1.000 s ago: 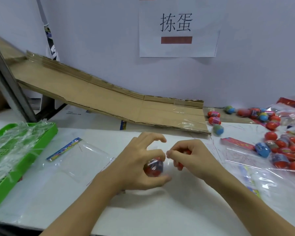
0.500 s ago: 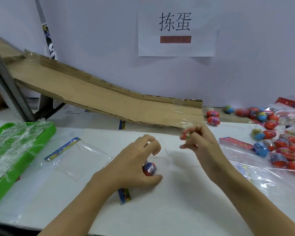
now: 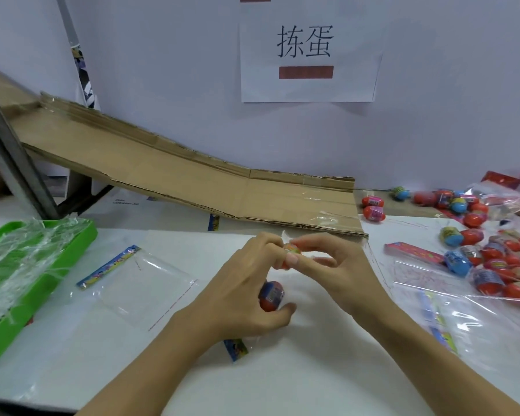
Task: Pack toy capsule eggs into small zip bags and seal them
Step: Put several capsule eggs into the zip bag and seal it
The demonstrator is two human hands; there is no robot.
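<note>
Back toward the left hand (image 3: 246, 295) comes the right hand (image 3: 339, 268), pinching a small orange capsule egg (image 3: 291, 250) just above the red-and-blue egg (image 3: 271, 296) the left grips inside its clear zip bag (image 3: 236, 349). Best hold the mouth wide.

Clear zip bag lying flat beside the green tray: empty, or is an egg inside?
Empty. The clear zip bag lies flat, table showing through it, with no egg shape inside.
</note>
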